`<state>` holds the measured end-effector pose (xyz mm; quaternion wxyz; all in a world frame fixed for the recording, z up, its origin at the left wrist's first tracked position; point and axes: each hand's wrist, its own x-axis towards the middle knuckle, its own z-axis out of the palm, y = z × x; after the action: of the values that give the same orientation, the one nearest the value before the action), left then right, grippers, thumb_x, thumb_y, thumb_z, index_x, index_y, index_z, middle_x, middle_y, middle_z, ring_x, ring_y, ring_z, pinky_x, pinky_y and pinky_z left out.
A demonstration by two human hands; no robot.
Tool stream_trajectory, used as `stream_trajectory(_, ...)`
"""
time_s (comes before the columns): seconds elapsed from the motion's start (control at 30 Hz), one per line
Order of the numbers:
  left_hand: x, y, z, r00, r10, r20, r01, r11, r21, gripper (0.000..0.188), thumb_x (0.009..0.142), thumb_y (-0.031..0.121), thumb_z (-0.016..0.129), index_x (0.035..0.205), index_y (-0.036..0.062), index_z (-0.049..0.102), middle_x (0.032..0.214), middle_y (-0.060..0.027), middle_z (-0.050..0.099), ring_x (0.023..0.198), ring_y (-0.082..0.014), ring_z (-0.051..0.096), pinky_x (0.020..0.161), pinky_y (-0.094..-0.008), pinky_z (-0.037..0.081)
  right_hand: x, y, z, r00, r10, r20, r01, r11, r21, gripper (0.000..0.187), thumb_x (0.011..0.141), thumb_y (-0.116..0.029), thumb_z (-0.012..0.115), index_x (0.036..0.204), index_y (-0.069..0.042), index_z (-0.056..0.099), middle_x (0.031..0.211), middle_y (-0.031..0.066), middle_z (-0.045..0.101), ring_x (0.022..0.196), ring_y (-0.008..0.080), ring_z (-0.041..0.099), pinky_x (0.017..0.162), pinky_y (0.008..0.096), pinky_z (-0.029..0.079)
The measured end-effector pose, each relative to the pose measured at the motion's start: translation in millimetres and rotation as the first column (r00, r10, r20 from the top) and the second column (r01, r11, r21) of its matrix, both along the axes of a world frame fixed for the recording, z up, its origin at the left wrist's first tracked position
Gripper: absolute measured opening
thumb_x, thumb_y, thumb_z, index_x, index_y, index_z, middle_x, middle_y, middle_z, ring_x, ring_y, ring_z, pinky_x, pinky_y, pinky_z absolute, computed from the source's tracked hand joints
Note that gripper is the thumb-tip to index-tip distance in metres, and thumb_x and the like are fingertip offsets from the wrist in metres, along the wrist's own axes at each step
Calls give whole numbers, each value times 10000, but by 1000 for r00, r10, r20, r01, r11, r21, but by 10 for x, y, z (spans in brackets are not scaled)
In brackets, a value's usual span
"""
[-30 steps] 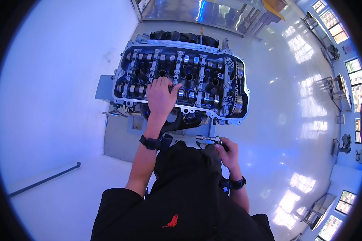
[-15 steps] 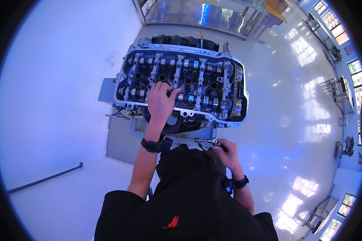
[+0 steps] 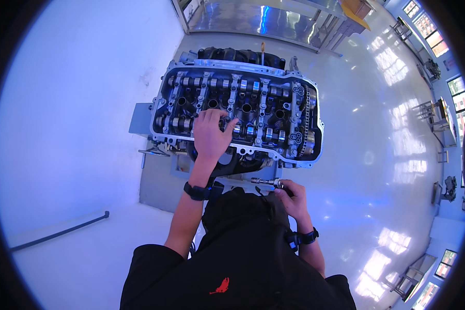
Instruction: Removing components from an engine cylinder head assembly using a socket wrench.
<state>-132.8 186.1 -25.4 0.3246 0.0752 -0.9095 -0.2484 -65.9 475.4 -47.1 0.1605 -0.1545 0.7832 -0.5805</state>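
An engine's cylinder head stands before me without a cover, its camshafts, bearing caps and timing chain exposed. My left hand reaches over the near camshaft, left of the middle. Its thumb stands apart from the fingers, and no object shows in it. The fingertips lie by a bearing cap; whether they touch it I cannot tell. Close to my body, my right hand is closed around a ratchet wrench. The wrench's socket end points left, below the engine's near edge. Its handle is mostly hidden by the hand.
A black intake manifold sits on the engine's far side, with an upright dipstick near it. The engine stand's handwheel juts out at the left. A white wall rises left, and a metal bench stands beyond.
My left thumb has spread a little further from the fingers. The engine appears slightly lower and further right in the view. My right hand still holds the ratchet wrench in nearly the same place.
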Motion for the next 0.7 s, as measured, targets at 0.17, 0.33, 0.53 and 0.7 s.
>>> stream_trajectory(0.17,-2,-71,-63,993,-94,-72,90,994,-63,217,785,205,797,891,69,665,893,-66,666,908,-292,614,775,-408,461,-23,26,6,999,-22,45,24,999,-45,180,850,-33,715,1021,2,673,741,75,665,656,146,628,618,281,484)
stream_trajectory(0.33,-10,-55,-57,1000,-20,24,18,998,57,232,782,221,802,865,65,652,860,-67,653,874,-288,616,761,-402,454,-283,51,373,995,-46,-86,49,999,24,162,879,-53,708,1022,8,664,715,46,640,639,89,574,586,256,457)
stream_trajectory(0.53,-12,-57,-83,1000,-6,13,5,1000,10,250,781,240,805,868,62,652,848,-67,653,871,-284,619,757,-394,450,-818,-236,990,964,-22,-264,85,970,229,272,905,-135,703,1153,-42,645,692,72,642,580,152,583,561,293,453)
stream_trajectory(0.7,9,-56,-63,999,-43,-29,43,999,-2,175,842,197,743,956,80,681,927,-50,672,954,-255,606,826,-393,432,-1063,-515,1186,947,1,-321,132,910,393,290,928,-256,675,1186,-127,649,725,134,681,638,290,673,585,379,488)
